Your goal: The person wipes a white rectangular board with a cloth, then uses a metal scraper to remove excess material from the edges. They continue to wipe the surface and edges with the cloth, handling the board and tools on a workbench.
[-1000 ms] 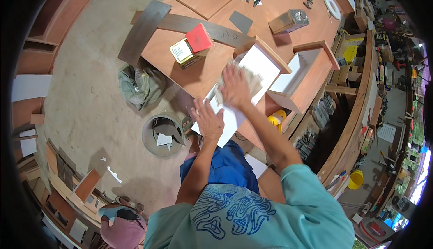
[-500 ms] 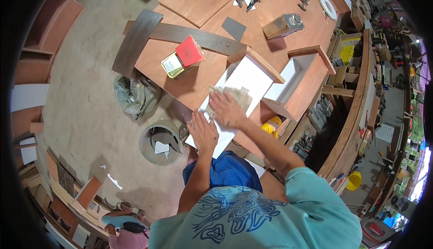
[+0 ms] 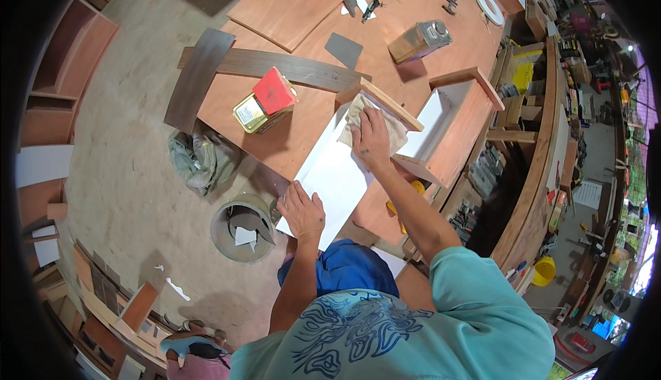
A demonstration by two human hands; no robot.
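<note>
A drawer (image 3: pixel 332 171) with a white face and a wooden front board lies along the table's near edge, reaching toward my lap. My right hand (image 3: pixel 372 139) presses a folded beige cloth (image 3: pixel 394 131) onto the white face, close to the front board. Near the drawer's other end, my left hand (image 3: pixel 303 213) rests with fingers stretched over its left edge. A second drawer (image 3: pixel 463 120), white inside, stands just to the right. Left of the first drawer is a metal tin (image 3: pixel 252 115) with a red piece (image 3: pixel 275 91) on top.
On the table (image 3: pixel 310 122) are grey-brown boards (image 3: pixel 289 69), a rectangular can (image 3: pixel 418 41), a hammer (image 3: pixel 451 1) and a white ring (image 3: pixel 489 7). A bucket of scraps (image 3: pixel 237 250) and a bag (image 3: pixel 200 163) sit on the floor at left. Another person (image 3: pixel 196 356) is at lower left.
My right hand has slid the cloth away from me along the white face, up to the front board. My left hand has moved slightly nearer to me, still at the drawer's edge.
</note>
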